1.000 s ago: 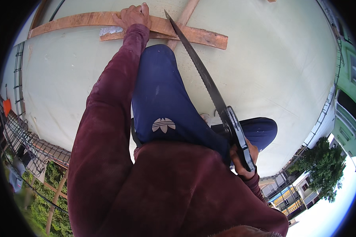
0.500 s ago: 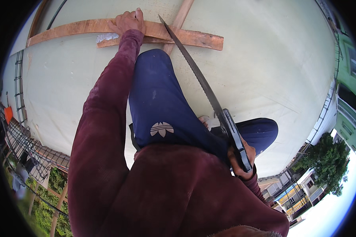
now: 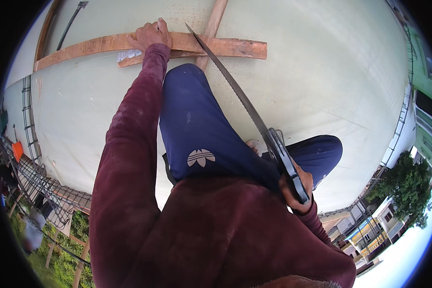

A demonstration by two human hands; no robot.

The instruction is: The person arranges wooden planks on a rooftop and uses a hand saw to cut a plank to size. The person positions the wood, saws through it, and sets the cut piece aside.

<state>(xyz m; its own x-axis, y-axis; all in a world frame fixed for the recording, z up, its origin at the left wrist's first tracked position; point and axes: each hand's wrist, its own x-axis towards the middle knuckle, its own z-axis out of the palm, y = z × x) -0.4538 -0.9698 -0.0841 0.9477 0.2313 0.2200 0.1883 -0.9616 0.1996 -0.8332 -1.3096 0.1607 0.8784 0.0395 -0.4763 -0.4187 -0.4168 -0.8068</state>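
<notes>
My left hand (image 3: 151,37) grips a long wooden plank (image 3: 235,47) at the top, its fingers bent over the wood. A shorter board with a pale silvery patch (image 3: 128,61) lies under it, and another timber (image 3: 216,17) crosses beneath. My right hand (image 3: 297,187) holds the black handle of a long toothed saw (image 3: 240,96) low at the right. Its blade slants up across the plank, the tip just beyond it; whether the teeth touch the wood I cannot tell. My blue-trousered knees (image 3: 187,105) rest on the pale sheet near the plank.
The large pale surface (image 3: 350,86) is bordered by wire rebar cages (image 3: 29,125) left and right. A thin dark bar (image 3: 69,26) lies upper left beside a wooden edge. An orange object (image 3: 18,150), greenery, a tree (image 3: 408,187) and buildings show beyond the edges.
The planks and my left hand sit somewhat lower and further left in the view, mostly as the view shifts. The saw tip has shifted similarly; both hands keep their holds.
</notes>
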